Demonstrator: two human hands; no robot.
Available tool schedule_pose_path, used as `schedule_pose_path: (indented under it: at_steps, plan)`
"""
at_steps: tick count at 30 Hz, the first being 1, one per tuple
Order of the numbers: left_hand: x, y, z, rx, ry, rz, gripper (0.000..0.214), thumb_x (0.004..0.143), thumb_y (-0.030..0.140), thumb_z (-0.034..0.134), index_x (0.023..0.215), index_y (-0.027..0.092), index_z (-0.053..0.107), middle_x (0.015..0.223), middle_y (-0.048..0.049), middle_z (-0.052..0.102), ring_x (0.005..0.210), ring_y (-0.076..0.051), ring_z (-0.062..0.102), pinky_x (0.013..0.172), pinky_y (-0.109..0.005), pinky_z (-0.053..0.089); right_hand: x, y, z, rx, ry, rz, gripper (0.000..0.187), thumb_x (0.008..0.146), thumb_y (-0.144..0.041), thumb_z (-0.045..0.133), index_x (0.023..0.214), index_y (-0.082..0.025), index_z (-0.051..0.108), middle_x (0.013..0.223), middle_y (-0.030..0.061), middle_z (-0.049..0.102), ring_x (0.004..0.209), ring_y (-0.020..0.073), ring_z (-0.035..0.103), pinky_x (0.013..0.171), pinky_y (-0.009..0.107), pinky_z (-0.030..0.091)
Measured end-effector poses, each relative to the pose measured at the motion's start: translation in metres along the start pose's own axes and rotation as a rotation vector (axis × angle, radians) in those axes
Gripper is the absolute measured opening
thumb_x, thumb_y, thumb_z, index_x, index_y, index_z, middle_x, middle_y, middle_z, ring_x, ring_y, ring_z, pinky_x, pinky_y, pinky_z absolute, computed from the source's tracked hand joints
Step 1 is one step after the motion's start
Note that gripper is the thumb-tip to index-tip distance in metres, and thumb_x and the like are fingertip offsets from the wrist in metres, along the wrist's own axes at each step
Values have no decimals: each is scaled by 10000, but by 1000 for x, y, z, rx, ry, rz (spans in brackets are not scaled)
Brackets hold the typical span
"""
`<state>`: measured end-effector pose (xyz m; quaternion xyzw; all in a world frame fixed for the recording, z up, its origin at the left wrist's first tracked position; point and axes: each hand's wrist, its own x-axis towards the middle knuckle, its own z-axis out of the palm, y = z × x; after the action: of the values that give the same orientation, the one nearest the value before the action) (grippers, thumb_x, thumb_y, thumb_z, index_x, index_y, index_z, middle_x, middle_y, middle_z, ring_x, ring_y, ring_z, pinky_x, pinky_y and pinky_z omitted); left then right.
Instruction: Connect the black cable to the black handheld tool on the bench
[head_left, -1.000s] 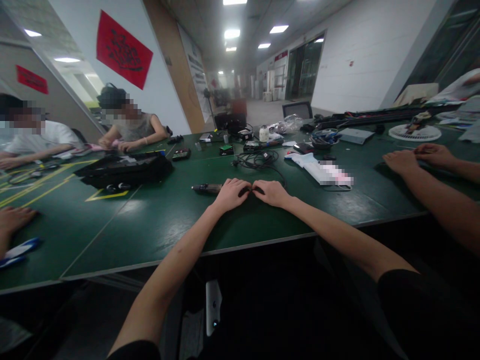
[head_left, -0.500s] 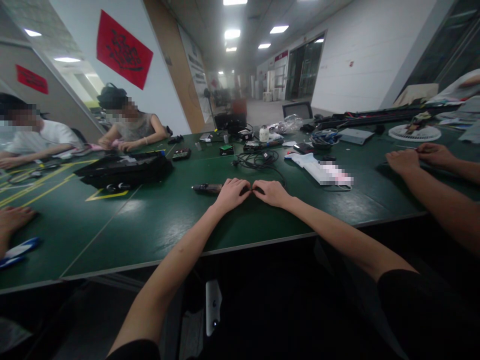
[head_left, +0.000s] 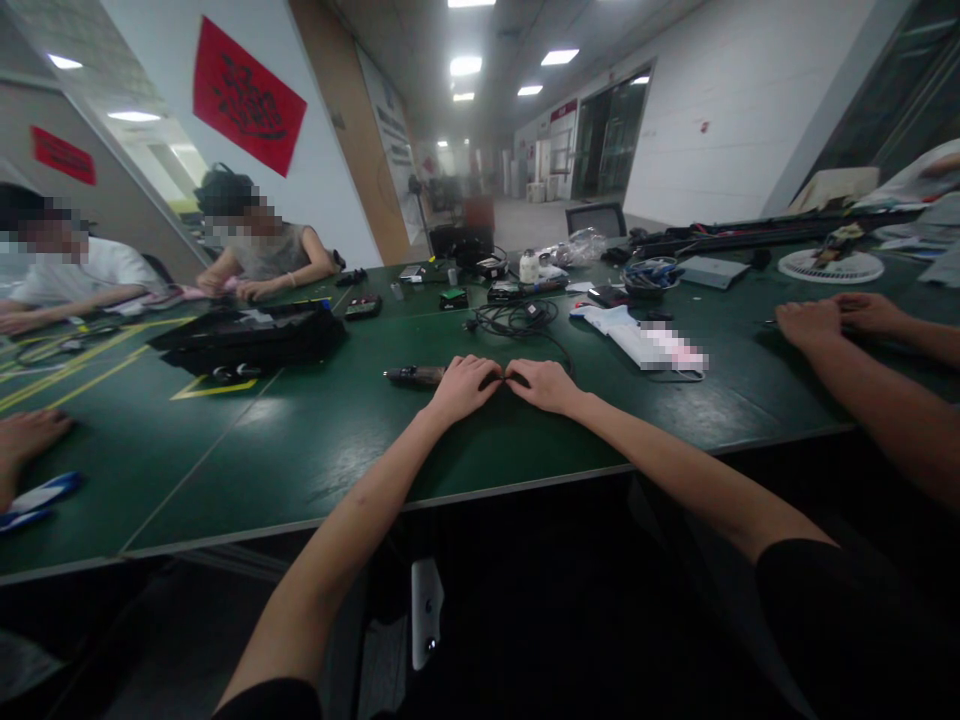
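Observation:
My left hand rests near the middle of the green table, its fingers curled and its fingertips pinched. Almost touching it, my right hand has its thumb and fingers closed in the same way. A small dark bit shows between the fingertips, too small to name. Behind my left hand lies a dark cylindrical tool with a narrow tip pointing left; the hand hides its other end. A black cable lies coiled beyond my hands, one strand running down behind my right hand.
A black open case stands to the left, and a white and blue packet lies to the right. Electronic parts and wire bundles fill the far side. A co-worker's hands are at the right; another person's hand rests at the left.
My hands stay in place, with barely any shift at the fingertips. At the right, the co-worker's hands have turned the thin item they hold.

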<state>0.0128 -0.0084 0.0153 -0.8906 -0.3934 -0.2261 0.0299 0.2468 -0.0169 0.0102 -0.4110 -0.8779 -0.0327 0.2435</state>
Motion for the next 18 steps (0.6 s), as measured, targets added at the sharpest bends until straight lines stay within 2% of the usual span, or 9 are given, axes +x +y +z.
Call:
schedule_pose_path:
  at_steps: [8, 13, 18]
  plan:
    - [0, -3, 1, -11, 14, 38, 172, 1028, 349, 559, 1147, 297, 672, 1196, -33, 749, 1144, -279, 622, 1008, -470, 409, 0, 0, 0, 4, 1, -8, 167, 1059, -339, 550, 1157, -259, 660, 1153, 43, 750, 995, 222, 702, 807, 295, 443]
    - [1, -2, 2, 5, 22, -10, 167, 1018, 387, 592, 1133, 287, 661, 1155, -43, 755, 1125, -290, 626, 1002, -476, 410, 0, 0, 0, -2, -2, -3, 162, 1055, -334, 557, 1155, -259, 660, 1157, 44, 751, 991, 223, 702, 811, 297, 443]
    - [1, -2, 1, -7, 4, 12, 173, 1022, 375, 574, 1147, 293, 663, 1198, -42, 749, 1147, -289, 623, 1009, -477, 407, 0, 1, 0, 0, -1, -10, 164, 1057, -336, 555, 1154, -257, 662, 1151, 47, 749, 981, 223, 702, 803, 295, 441]
